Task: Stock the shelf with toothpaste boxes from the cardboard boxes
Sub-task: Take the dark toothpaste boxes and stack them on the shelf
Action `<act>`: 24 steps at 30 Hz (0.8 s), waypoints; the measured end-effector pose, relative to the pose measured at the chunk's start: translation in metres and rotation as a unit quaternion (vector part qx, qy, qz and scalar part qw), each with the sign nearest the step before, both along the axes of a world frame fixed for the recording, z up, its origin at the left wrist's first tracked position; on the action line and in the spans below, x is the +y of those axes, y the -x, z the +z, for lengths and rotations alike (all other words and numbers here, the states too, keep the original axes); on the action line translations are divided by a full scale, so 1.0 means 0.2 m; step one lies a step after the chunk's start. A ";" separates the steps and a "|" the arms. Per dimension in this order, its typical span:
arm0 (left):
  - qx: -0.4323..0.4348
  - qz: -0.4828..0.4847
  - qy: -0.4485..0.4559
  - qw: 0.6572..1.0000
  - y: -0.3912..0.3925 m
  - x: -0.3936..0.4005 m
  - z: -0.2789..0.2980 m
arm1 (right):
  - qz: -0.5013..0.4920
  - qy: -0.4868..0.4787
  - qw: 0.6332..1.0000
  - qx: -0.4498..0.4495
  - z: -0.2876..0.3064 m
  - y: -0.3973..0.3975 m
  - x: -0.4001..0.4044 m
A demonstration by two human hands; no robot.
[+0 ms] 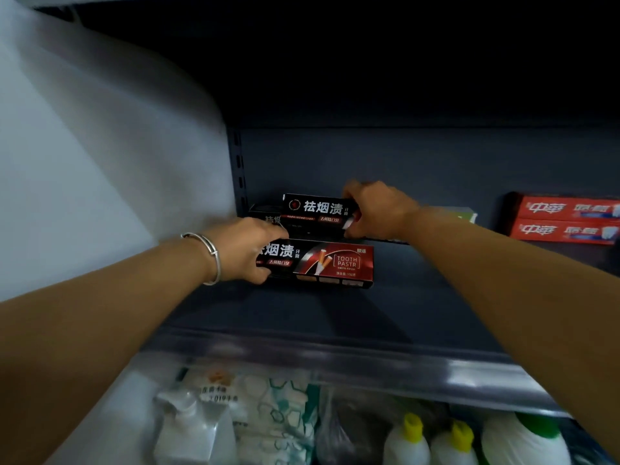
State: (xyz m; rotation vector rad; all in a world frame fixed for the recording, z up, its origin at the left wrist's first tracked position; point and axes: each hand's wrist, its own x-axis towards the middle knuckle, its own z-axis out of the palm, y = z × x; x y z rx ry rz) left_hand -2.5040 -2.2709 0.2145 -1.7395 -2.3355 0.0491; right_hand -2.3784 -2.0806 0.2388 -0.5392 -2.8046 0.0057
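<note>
1. The dark grey, matte metal shelf (385,307) spans the view, with a flat board, a glossy clear plastic price strip along its front lip and a slotted upright post (237,169) at its back left corner.
2. A pale, smooth white wall panel (100,146) fills the left side, curved by the wide lens.
3. Below the shelf lip stand soft-looking white plastic packs and rounded white bottles with yellow caps (407,437), beside a larger white bottle with a green cap.
4. Two long red rectangular cardboard toothpaste cartons (567,219) are stacked flat at the far right of the shelf, well apart from the hands.
5. The nearer black-and-red glossy cardboard toothpaste box (322,263), long and sharp-edged, lies towards the left of the shelf board; the left hand (241,251) clasps its left end, thumb below and fingers over the top.
6. The upper black glossy toothpaste box (317,211) sits behind it, near the rear left corner, resting on another black box (265,214) that is mostly hidden. The right hand (375,209) is curled around its right end, fingers above and thumb beneath.
7. A thin, smooth silver metal bangle (209,256) circles the left wrist.
</note>
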 end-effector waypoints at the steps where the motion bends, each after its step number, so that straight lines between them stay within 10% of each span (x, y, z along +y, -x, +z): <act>1: 0.007 -0.003 0.003 1.000 0.03 0.01 -0.01 | 0.002 -0.006 1.000 -0.012 -0.01 0.05 0.01; 24: 0.041 -0.025 -0.026 0.998 0.35 0.10 -0.14 | 0.050 -0.059 0.992 -0.103 -0.18 0.62 0.13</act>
